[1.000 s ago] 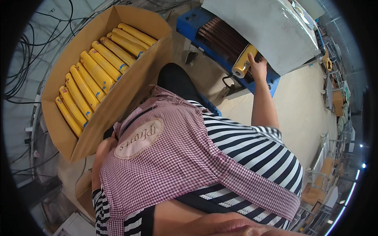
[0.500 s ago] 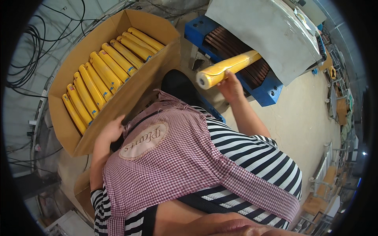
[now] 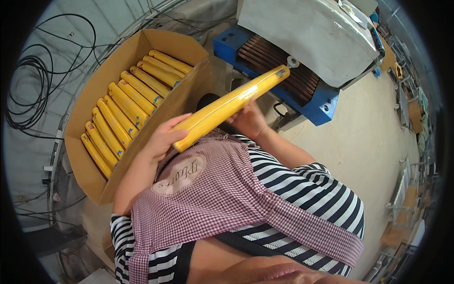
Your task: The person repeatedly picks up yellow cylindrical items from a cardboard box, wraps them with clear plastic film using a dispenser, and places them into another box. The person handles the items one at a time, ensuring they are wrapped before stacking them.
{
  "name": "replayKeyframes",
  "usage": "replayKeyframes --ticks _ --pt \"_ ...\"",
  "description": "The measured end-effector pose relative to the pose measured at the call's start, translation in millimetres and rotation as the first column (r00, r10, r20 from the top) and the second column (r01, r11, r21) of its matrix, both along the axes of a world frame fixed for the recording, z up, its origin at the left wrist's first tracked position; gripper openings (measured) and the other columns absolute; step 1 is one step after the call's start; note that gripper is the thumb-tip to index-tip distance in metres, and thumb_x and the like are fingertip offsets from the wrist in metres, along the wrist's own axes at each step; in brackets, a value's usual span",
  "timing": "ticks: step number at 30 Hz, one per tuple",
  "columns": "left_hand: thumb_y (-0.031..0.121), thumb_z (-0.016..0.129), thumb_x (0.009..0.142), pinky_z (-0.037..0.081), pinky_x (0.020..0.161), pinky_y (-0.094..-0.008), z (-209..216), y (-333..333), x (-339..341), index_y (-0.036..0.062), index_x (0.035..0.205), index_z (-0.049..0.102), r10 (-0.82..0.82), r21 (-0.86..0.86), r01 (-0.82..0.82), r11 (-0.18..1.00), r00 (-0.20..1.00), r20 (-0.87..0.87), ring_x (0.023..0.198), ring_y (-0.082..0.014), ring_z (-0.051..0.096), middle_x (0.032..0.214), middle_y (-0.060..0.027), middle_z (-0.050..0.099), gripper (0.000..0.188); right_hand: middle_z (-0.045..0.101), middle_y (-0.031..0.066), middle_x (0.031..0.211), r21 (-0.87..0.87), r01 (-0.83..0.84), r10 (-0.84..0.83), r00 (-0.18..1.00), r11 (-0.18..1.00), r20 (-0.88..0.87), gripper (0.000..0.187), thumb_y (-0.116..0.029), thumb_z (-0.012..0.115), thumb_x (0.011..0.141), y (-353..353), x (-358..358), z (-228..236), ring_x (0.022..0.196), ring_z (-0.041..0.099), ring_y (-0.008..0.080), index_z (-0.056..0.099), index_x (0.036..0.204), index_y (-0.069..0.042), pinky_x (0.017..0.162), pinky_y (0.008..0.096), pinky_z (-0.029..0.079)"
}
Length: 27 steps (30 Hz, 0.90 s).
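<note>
A long yellow roll in shiny clear film slants across in front of me, its far end over the machine's rollers. My left hand grips its near-left end, thumb and fingers either side. Around its middle from below is my right hand, its fingertips partly hidden behind the roll. Just beyond the far end, a round pale end with a dark hole shows at the edge of the machine's cover.
On my left stands an open cardboard box with several yellow rolls in rows. Ahead right is a blue-framed machine with brown rollers and a grey cover. Black cables coil at far left.
My left hand has risen from beside the box and taken the roll's near end. The roll has come off the machine toward me and left; my right hand has moved with it.
</note>
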<state>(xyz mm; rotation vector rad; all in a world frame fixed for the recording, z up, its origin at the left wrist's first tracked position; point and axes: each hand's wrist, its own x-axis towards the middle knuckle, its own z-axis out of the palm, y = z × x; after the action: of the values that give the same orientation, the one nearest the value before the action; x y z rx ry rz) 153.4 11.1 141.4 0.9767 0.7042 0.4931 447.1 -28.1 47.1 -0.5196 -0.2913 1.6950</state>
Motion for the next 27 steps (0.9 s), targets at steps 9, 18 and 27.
replayKeyframes --ticks 9,18,27 --pt "0.027 0.080 0.072 0.044 0.105 -0.0369 15.8 -54.6 -107.5 -0.0098 0.139 0.042 0.209 -0.044 -0.209 0.977 0.978 -0.010 0.120 -0.0273 0.058 0.134 -0.0209 0.056 0.085 0.058 0.0171 0.111 0.074 0.121 -0.091 0.943 0.990 -0.322 0.069 -0.059 0.052 0.093 87.8 173.8 -87.0 0.091 0.058 0.0309 0.048 0.123 0.004 0.097 0.0416 0.046" --pt "0.030 0.084 0.069 0.047 0.102 -0.0385 7.9 -110.4 -189.2 -0.0110 0.137 0.043 0.371 0.015 -0.372 0.928 0.923 -0.101 0.117 -0.0280 0.061 0.131 -0.0211 0.058 0.090 0.056 0.0094 0.084 -0.367 0.558 -0.519 0.829 0.745 0.208 0.035 -0.035 0.066 0.093 118.3 85.9 -43.0 0.061 0.051 0.0162 0.050 0.109 -0.007 0.055 0.0306 0.048" --pt "0.029 0.085 0.065 0.048 0.101 -0.0392 -8.6 -174.4 -231.0 -0.0122 0.134 0.045 0.571 -0.060 -0.574 0.816 0.818 -0.062 0.114 -0.0293 0.062 0.128 -0.0220 0.059 0.090 0.048 0.0027 0.067 -0.440 0.397 -0.273 0.908 0.806 0.319 0.053 -0.058 0.068 0.083 101.8 27.8 -21.1 0.051 0.040 0.0110 0.054 0.100 -0.010 0.048 0.0236 0.039"
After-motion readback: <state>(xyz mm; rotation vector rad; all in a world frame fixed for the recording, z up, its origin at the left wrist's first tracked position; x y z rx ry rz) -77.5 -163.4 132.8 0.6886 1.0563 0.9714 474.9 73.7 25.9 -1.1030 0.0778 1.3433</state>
